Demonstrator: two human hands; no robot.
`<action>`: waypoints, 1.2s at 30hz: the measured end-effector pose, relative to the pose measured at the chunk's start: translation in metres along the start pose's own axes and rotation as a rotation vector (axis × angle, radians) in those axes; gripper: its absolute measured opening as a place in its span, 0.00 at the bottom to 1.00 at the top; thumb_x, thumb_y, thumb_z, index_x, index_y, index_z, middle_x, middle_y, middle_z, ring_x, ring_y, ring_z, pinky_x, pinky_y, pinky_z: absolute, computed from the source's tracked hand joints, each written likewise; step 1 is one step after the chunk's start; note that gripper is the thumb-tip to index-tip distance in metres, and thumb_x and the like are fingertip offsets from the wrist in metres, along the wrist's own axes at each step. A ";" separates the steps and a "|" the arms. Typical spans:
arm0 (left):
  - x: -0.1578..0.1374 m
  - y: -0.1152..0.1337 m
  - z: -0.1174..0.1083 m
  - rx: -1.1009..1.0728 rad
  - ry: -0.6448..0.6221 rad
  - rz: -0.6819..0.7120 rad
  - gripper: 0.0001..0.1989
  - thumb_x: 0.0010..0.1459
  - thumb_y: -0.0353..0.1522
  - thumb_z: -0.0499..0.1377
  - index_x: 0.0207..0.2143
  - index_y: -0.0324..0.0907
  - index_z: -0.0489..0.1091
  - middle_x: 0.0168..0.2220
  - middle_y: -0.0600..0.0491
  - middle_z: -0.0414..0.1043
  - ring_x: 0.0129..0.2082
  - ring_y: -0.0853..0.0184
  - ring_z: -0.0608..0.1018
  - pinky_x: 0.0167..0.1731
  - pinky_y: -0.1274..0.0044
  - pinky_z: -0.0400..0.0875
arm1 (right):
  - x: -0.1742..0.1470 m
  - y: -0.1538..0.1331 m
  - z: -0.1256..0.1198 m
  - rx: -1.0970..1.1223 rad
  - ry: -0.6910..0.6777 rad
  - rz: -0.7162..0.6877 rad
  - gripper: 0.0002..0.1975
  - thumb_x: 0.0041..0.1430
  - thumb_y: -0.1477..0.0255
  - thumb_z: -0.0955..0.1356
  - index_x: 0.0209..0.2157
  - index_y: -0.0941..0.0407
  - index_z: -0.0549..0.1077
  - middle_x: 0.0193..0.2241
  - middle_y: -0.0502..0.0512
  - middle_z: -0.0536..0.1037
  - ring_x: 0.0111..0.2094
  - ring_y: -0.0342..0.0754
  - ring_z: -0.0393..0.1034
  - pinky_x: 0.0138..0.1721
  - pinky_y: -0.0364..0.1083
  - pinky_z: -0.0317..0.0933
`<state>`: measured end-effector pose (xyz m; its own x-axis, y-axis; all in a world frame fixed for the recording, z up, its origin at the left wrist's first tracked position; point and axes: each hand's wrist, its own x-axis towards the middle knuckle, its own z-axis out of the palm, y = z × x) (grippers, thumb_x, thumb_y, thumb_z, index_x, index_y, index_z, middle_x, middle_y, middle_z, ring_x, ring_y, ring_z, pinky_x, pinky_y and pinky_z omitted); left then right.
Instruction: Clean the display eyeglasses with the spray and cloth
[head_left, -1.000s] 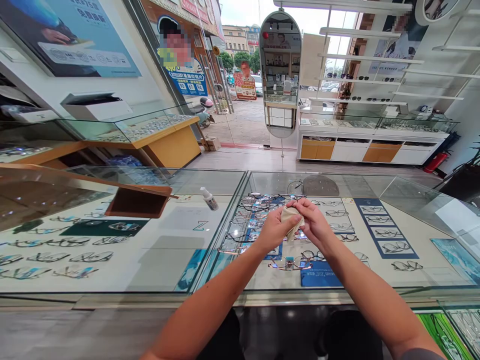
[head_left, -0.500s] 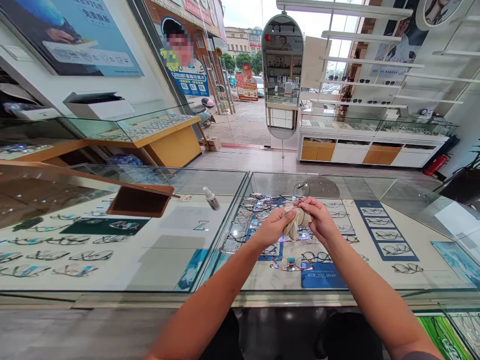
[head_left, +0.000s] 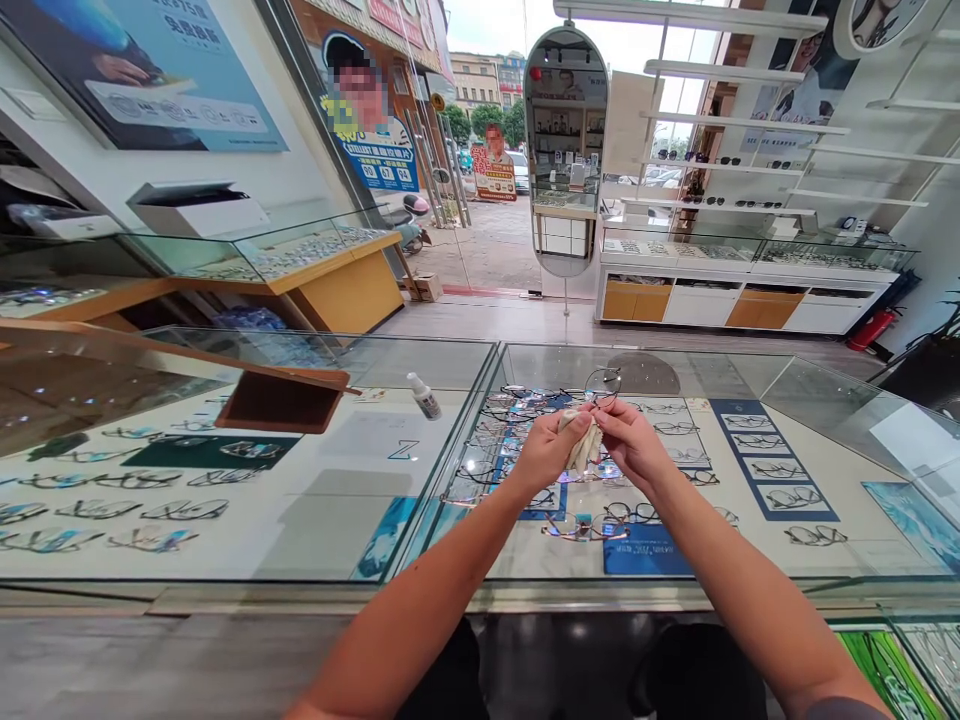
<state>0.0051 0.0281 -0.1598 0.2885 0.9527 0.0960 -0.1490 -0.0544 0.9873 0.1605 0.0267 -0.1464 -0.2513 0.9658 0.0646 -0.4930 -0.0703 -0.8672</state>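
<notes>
Over the glass counter, my left hand (head_left: 546, 455) is closed on a crumpled cream-coloured cloth (head_left: 585, 455). My right hand (head_left: 636, 440) meets it from the right, its fingers pinched on a pair of thin-rimmed eyeglasses (head_left: 604, 383). One round lens sticks up beyond the fingertips; the rest of the pair is hidden by the cloth and fingers. Under the hands, many eyeglasses lie in the display case, among them a dark-rimmed pair (head_left: 631, 513) and a reddish-brown pair (head_left: 574, 528).
A small white spray bottle (head_left: 424, 397) stands on the counter to the left. Beside it, a brown tray-like mirror or board (head_left: 281, 402) is tilted over the glass. An oval mirror (head_left: 567, 150) stands beyond the counter, with another display cabinet (head_left: 750, 290) at the back right.
My right hand has moved slightly left and closer to my left hand. The cloth is bunched more tightly between them, and the visible lens has shifted a little.
</notes>
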 end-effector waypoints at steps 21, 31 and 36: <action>0.012 0.009 -0.022 0.035 0.157 0.058 0.40 0.44 0.70 0.66 0.29 0.40 0.70 0.24 0.58 0.66 0.23 0.73 0.66 0.23 0.79 0.60 | 0.007 -0.013 -0.015 -0.271 -0.052 -0.080 0.21 0.47 0.50 0.81 0.27 0.52 0.78 0.29 0.50 0.78 0.36 0.49 0.69 0.46 0.48 0.60; 0.011 0.011 -0.021 0.110 0.205 0.104 0.40 0.47 0.70 0.63 0.29 0.42 0.68 0.24 0.58 0.65 0.23 0.73 0.65 0.23 0.79 0.60 | 0.004 -0.012 -0.014 -0.286 -0.103 -0.049 0.22 0.48 0.48 0.81 0.29 0.52 0.78 0.29 0.50 0.78 0.36 0.49 0.68 0.47 0.50 0.60; 0.012 0.007 -0.022 0.018 0.201 0.069 0.38 0.47 0.69 0.65 0.31 0.41 0.68 0.24 0.58 0.68 0.23 0.73 0.68 0.24 0.80 0.62 | 0.005 -0.011 -0.014 -0.344 -0.139 -0.028 0.22 0.51 0.50 0.80 0.28 0.53 0.76 0.29 0.50 0.77 0.37 0.49 0.68 0.48 0.50 0.59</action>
<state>-0.0131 0.0458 -0.1549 0.0833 0.9869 0.1380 -0.1439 -0.1252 0.9816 0.1765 0.0360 -0.1435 -0.3646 0.9211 0.1363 -0.1985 0.0661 -0.9779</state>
